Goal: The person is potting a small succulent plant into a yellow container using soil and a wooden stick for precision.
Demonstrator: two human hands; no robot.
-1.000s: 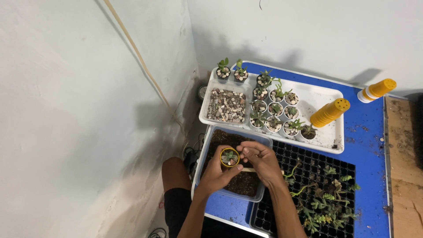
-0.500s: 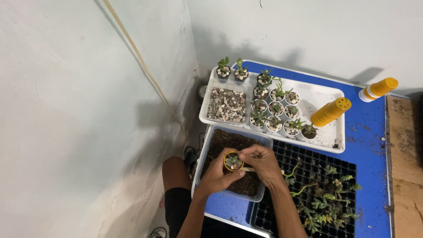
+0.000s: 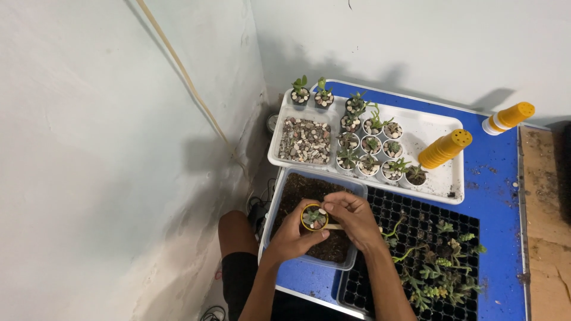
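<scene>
My left hand (image 3: 292,235) grips a small yellow pot (image 3: 313,217) with a little green succulent and pale pebbles in it, held over the clear tub of dark soil (image 3: 295,190). My right hand (image 3: 352,215) rests against the pot's right rim, fingertips pinched at the pebbles, and a thin wooden stick (image 3: 336,227) lies under its fingers.
A white tray (image 3: 431,126) behind holds several potted succulents, a pebble dish (image 3: 305,140) and a stack of yellow pots (image 3: 445,148). Another yellow stack (image 3: 508,117) lies on the blue table (image 3: 493,178). A black seedling tray (image 3: 410,217) with loose cuttings sits at right. The wall is at left.
The pot has dropped slightly lower toward the soil tub and more pebbles show around the succulent. My right fingers have closed in over the pot's rim.
</scene>
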